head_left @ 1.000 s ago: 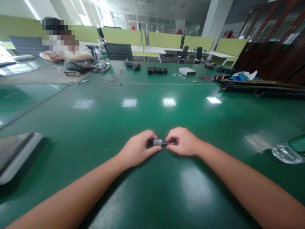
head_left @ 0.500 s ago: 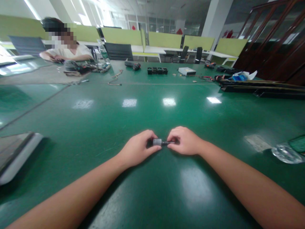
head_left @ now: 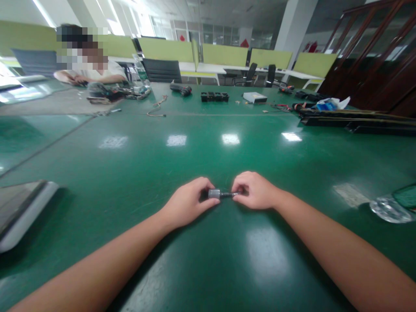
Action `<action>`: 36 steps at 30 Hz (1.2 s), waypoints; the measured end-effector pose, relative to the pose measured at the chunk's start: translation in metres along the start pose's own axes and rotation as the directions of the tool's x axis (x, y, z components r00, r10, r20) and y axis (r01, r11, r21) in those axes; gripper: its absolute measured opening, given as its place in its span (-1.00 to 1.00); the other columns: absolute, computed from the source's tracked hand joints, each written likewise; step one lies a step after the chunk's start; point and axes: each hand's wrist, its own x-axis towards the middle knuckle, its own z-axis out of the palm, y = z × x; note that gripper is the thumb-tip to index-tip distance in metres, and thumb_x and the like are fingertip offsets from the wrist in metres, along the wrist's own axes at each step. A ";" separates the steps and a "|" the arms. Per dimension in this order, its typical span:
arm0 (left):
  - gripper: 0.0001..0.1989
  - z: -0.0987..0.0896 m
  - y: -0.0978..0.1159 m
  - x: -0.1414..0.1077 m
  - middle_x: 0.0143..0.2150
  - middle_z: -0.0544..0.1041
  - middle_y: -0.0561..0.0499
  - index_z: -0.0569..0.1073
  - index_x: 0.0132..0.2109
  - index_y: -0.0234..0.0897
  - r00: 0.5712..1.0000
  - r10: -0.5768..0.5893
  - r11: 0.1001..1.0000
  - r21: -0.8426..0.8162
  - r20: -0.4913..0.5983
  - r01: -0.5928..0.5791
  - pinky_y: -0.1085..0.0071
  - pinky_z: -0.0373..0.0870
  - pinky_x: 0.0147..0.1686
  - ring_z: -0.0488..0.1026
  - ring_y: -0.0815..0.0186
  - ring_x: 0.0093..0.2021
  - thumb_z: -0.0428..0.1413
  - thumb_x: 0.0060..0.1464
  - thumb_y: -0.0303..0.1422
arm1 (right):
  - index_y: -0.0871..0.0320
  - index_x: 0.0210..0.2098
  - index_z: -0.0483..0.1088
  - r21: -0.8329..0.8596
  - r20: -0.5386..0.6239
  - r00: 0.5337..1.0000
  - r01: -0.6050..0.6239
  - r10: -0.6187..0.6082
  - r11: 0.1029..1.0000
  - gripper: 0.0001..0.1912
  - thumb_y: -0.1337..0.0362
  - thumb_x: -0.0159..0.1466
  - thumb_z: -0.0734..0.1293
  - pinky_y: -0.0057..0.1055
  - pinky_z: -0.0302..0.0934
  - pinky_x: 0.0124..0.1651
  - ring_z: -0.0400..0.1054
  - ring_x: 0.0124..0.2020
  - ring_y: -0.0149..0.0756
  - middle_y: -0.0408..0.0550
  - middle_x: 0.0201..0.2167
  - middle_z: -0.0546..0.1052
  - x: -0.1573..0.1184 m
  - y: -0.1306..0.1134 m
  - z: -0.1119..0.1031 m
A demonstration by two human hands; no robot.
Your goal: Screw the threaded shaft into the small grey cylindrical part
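Low over the desk (head_left: 201,160), the left hand (head_left: 185,203) pinches the grey cylinder (head_left: 214,193) while the right hand (head_left: 255,190) grasps the dark shaft (head_left: 226,195) at the cylinder's right, apparently to keep both aligned.

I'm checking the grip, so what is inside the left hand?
In the left hand, between thumb and fingers, is a grey cylinder; a dark shaft runs from it to the right hand. Anything deeper is hidden by the hand and shadow.
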 end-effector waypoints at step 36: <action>-0.73 0.001 -0.001 0.001 -0.25 0.52 0.02 0.47 -0.13 -0.21 1.000 0.010 1.000 -0.018 0.007 -0.010 0.36 0.34 -0.25 0.43 0.25 -0.29 0.16 0.15 -0.12 | 0.12 0.08 0.47 0.266 -0.018 0.991 -0.125 0.135 0.956 -0.48 0.42 0.10 0.44 -0.48 0.16 -0.36 0.22 -0.53 -0.49 -0.14 -0.27 0.62 0.003 -0.012 0.013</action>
